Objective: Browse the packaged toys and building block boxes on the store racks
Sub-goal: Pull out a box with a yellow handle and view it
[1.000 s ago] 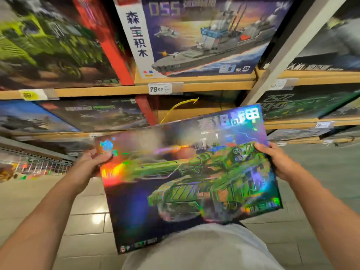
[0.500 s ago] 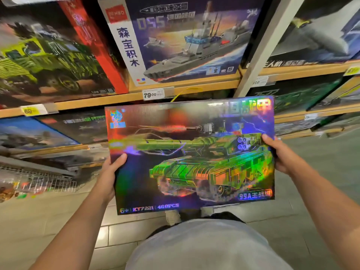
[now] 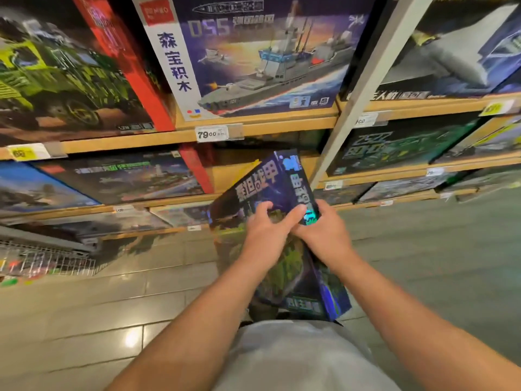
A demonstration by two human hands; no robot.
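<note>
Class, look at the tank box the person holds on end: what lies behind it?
Behind the tank box shows a wooden shelf with a gap among its boxes and, lower, tiled floor. The box and both hands cover the shelf edges directly behind.

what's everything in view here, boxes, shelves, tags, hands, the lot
tank block box: 1, holographic purple and green, held turned edge-on in front of the shelves
warship block box: 1, purple-blue with white side strip, top shelf centre
green truck box: 1, dark with lime vehicle, top shelf left
jet box: 1, dark with grey aircraft, top shelf right
other boxes on lower shelves: several, dark, too blurred to count
wooden shelves: several tiers, tan
upright post: 1, white
79.00 price tag: 1, white, under the warship box
yellow price tag: 1, left shelf edge
wire rack: 1, grey, lower left
tiled floor: beige
left hand: grips the box face
right hand: grips the box's narrow side
</note>
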